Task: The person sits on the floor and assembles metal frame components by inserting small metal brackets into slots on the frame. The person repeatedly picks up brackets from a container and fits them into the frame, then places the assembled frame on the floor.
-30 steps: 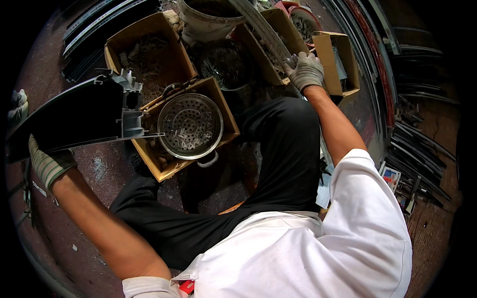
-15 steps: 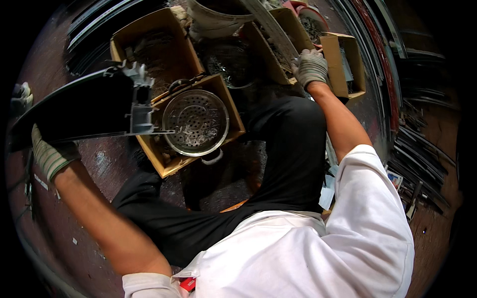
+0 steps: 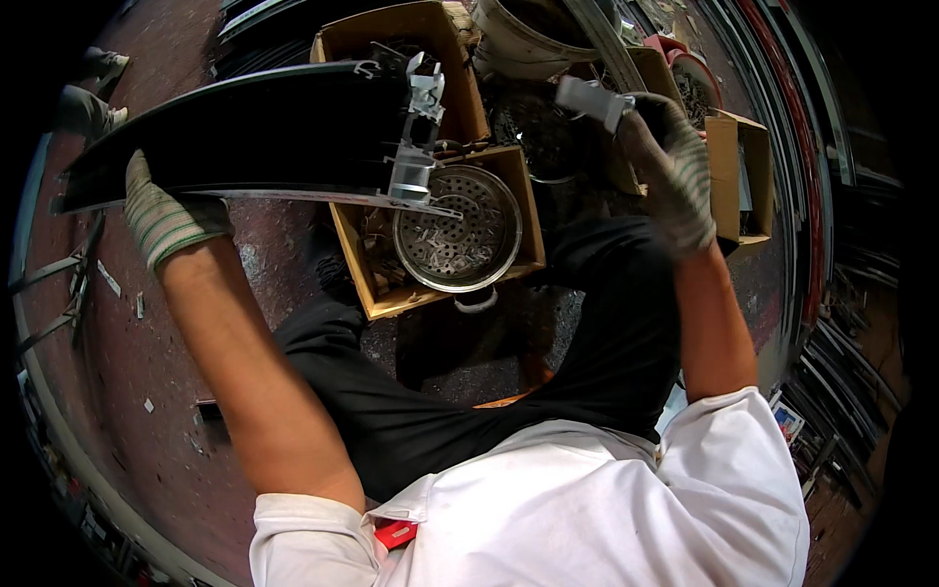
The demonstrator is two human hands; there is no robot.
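A: Left hand [image 3: 166, 217] status?
B: Gloved, fingers wrapped around the underside of the long black profile [image 3: 245, 132] – its far end, with a metal bracket [image 3: 419, 127], hangs over the cardboard box [image 3: 377, 284] holding the perforated metal bowl [image 3: 458, 227].
A: Right hand [image 3: 670, 161]?
B: Gloved, raised above the right knee, fingers pinching a small grey metal piece [image 3: 590, 98] – just in front of the pale bucket [image 3: 523, 39]

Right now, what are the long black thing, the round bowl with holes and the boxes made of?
The long black profile looks like painted or coated metal: glossy dark skin, bare silvery ribs at its cut end. The perforated bowl seems shiny steel, silvery with glints. The open boxes look like plain brown cardboard, matte with bent flaps. The left hand grips the profile in a knit glove.
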